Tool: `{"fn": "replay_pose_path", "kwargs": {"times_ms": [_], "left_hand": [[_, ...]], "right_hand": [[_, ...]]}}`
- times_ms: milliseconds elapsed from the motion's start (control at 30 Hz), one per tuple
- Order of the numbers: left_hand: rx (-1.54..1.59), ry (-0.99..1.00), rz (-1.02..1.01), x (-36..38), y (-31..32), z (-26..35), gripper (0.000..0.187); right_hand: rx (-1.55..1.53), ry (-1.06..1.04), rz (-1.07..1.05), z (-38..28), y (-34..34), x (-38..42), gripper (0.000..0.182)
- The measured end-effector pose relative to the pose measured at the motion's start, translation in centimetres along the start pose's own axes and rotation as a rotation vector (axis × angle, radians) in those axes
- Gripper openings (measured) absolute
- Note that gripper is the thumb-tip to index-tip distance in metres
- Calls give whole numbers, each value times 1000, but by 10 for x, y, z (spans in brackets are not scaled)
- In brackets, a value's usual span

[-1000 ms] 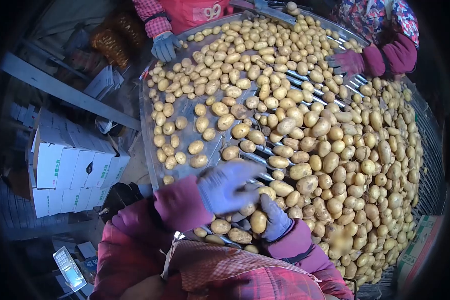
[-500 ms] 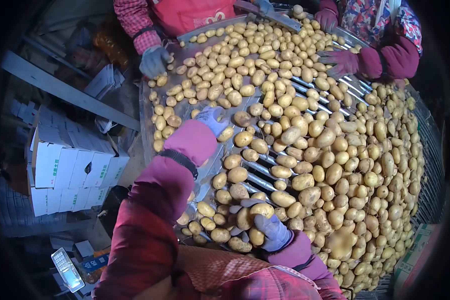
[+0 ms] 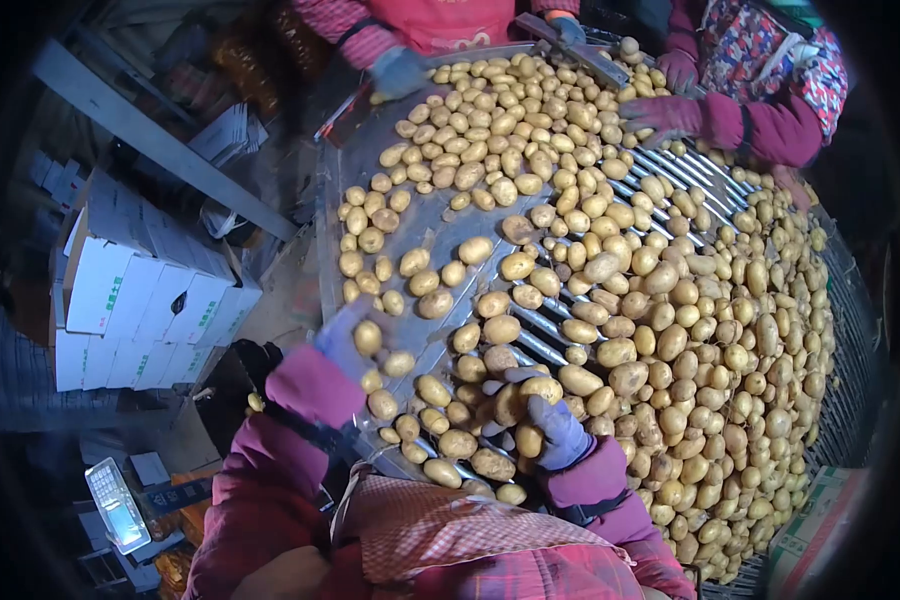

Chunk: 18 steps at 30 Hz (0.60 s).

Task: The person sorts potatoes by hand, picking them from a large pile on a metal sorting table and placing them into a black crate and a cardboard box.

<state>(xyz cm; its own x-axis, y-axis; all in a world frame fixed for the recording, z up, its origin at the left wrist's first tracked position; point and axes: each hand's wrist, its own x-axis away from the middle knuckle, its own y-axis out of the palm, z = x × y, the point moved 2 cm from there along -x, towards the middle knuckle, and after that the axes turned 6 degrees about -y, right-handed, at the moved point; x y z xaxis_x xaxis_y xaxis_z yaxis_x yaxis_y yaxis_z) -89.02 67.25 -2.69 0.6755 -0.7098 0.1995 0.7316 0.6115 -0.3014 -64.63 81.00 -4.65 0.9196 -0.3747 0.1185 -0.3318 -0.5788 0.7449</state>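
Where the metal worktop (image 3: 450, 225) is covered, potatoes (image 3: 720, 350) of mixed size are spread in a single uneven mass. The densest part is located on the right side; toward the left the layer is thinned, and bare sheet metal is exposed between the pieces. Parallel metal bars (image 3: 705, 180) are visible through gaps in the layer, at the middle and toward the far right.

A cluster of potatoes is held at the near edge by the gloved right hand (image 3: 560, 435); its grip is closed, with the fingers curled around the pieces. The gloved left hand (image 3: 342, 338) is positioned at the near left of the worktop, close to a single potato (image 3: 367, 338). Because the left hand is blurred, the state of its grip cannot be determined, nor can contact with that potato be confirmed. A checked apron (image 3: 440, 525) is worn at the near edge.

At the far side, a gloved hand (image 3: 400, 73) of a co-worker in a red apron (image 3: 445, 22) is placed at the far left corner. The gloved hand (image 3: 665, 116) of a second co-worker is extended over the potatoes at the far right. White boxes (image 3: 135, 290) are stacked left of the worktop, and a keypad device (image 3: 118, 505) with a lit screen is located at the lower left.
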Motion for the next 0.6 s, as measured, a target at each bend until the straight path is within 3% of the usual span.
{"fn": "replay_pose_path", "kwargs": {"times_ms": [67, 133, 200, 233, 300, 333, 400, 467, 600], "left_hand": [[286, -320, 124, -22, -29, 1, 30], [-182, -315, 168, -76, -56, -20, 28], [-810, 124, 267, -98, -54, -6, 37], [-808, 126, 264, -108, -54, -7, 37], [-1068, -94, 34, -128, -46, -16, 52], [-1069, -90, 21, -133, -41, -10, 52], [-1136, -286, -52, -139, -34, -3, 65], [-1245, -265, -52, -152, -31, -11, 65], [-1283, -294, 36, -163, -23, -14, 58]], "right_hand": [[43, 10, -31, 4, -2, -1, 57], [25, 12, -63, 8, 0, -2, 57], [-55, 60, -77, 10, -2, -2, 55], [-86, 92, -63, 11, 1, -2, 54], [-96, 102, -31, 11, 3, -3, 53], [-76, 84, -14, 12, 4, -3, 52], [-77, 91, 10, 10, 1, -2, 51], [-21, 207, -24, 3, 1, -2, 51], [28, 134, -22, 8, 0, -2, 49]]}}
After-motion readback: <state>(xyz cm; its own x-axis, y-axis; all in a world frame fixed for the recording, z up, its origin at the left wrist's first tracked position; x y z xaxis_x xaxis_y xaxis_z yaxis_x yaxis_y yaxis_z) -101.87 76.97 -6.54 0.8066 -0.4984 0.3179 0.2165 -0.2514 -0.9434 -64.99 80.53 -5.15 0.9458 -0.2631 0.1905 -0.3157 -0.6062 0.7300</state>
